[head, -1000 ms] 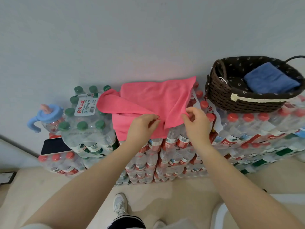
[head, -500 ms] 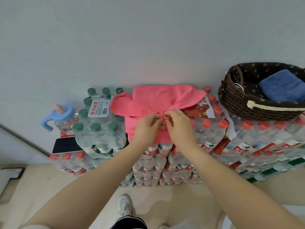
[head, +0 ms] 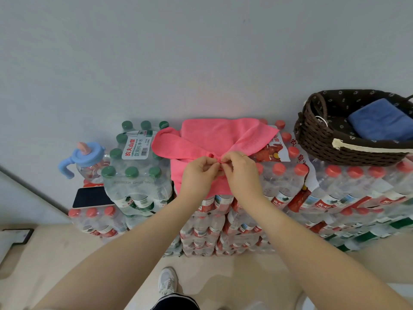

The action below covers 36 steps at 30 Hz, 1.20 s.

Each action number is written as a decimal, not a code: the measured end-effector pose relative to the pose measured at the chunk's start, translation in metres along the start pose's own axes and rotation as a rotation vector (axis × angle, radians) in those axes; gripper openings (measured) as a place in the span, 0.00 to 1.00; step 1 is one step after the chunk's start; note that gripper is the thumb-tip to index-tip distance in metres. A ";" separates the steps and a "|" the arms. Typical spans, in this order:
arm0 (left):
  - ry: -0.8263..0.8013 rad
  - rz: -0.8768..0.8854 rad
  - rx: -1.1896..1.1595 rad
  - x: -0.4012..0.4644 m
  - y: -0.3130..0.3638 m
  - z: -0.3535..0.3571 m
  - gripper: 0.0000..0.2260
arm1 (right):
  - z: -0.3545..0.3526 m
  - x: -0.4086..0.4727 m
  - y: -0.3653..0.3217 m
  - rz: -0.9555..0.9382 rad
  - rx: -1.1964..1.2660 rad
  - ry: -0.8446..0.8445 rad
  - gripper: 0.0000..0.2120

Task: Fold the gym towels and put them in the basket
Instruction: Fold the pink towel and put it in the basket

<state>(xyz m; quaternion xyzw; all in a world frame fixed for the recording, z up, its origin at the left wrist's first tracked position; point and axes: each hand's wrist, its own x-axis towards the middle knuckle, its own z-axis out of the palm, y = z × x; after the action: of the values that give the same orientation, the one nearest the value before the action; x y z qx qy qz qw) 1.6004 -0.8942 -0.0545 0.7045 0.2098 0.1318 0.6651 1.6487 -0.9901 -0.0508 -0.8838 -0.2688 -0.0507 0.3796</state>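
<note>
**Two corners of the pink towel brought together**

A second ago the hands held the towel's near corners apart; now they meet at the middle, fingertips almost touching. The left hand (head: 199, 173) comes in from the lower left with its fingers curled and the thumb and forefinger pinching a corner of the pink towel (head: 214, 137). The right hand (head: 242, 170) reaches in from the lower right, knuckles up, a thin ring on one finger, and pinches the other corner against the first. Both forearms stretch forward and converge over the near edge of the stack of water bottle packs (head: 223, 222).

The green-capped pack (head: 136, 171) on the left end of the stack carries a white label reading 农夫山泉 in red and 饮用纯净水 beneath it, with smaller print too fine to read. The red-capped bottles show red labels with 农夫; a torn wrapper beside the towel bears red artwork and part of the same name.

The towel lies on top of the stack, its far edge near the wall, both near flaps drawn up to the pinch so it bunches directly beneath and behind the fingers. The woven basket (head: 321, 142) sits on the stack's right end, well apart from the hands, with a folded blue towel (head: 380, 123) inside it. A blue-lidded sippy cup (head: 86, 156) and a phone (head: 91, 196) rest at the left end.
</note>
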 end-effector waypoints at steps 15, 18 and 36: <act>0.008 -0.091 0.060 -0.002 0.017 0.011 0.08 | -0.016 -0.017 0.023 0.244 0.540 -0.216 0.21; -0.042 -0.140 -0.126 -0.010 0.025 0.021 0.10 | -0.015 -0.025 0.023 0.129 0.278 -0.155 0.15; -0.041 -0.079 -1.084 -0.066 0.067 -0.031 0.08 | -0.055 -0.075 0.026 0.406 0.055 0.182 0.06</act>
<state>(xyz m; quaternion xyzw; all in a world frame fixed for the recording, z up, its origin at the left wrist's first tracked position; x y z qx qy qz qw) 1.5366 -0.9000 0.0202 0.2547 0.1253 0.1822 0.9414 1.6052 -1.0758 -0.0510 -0.9008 -0.0515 -0.0454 0.4288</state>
